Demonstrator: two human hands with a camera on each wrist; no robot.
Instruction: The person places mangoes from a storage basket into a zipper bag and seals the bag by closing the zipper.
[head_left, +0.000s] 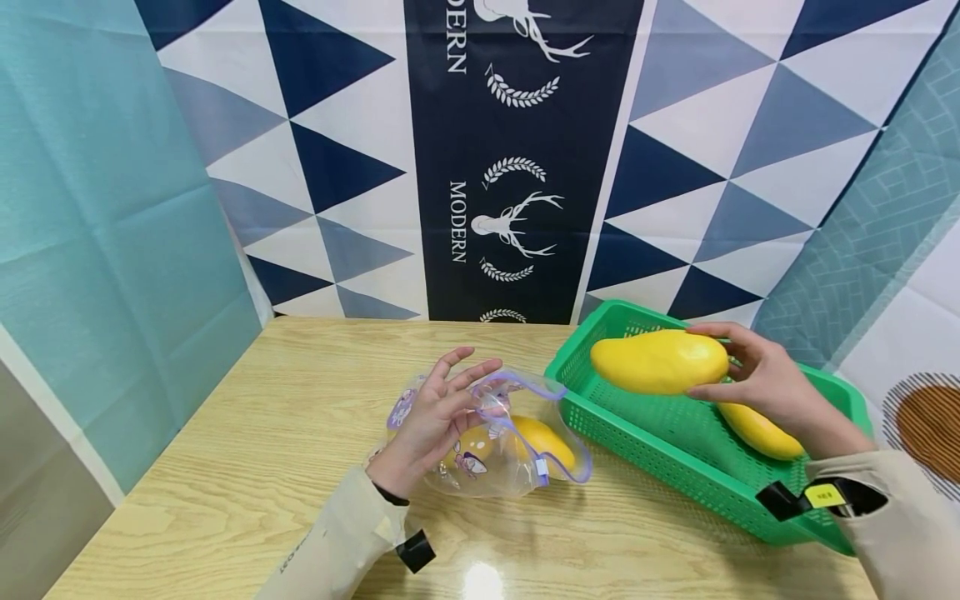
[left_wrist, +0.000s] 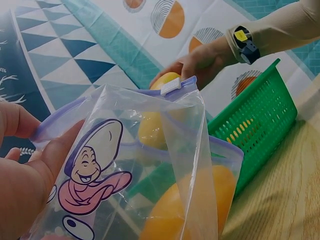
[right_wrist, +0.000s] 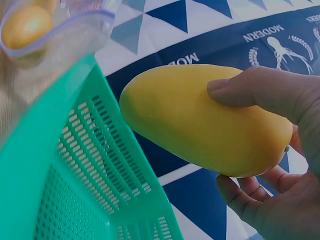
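A yellow mango (head_left: 660, 362) is held by my right hand (head_left: 765, 379) above the green basket (head_left: 637, 450), thumb on one side and fingers on the other, as the right wrist view (right_wrist: 205, 120) also shows. My left hand (head_left: 435, 417) pinches the purple-edged mouth of a clear plastic zip bag (head_left: 487, 475) between thumb and finger. Cartoon prints and a white slider (left_wrist: 171, 87) mark the bag, whose mouth gapes toward the basket. Inside it lies yellow fruit, one mango (head_left: 543, 442) near the mouth. Another mango (head_left: 761, 432) rests in the basket, partly under my right forearm.
The basket stands on the right of the wooden table (head_left: 247, 467), close beside the bag. Behind the table hangs a patterned cloth (head_left: 517, 167) with triangles and deer heads. A pale blue cloth (head_left: 112, 208) hangs at the left.
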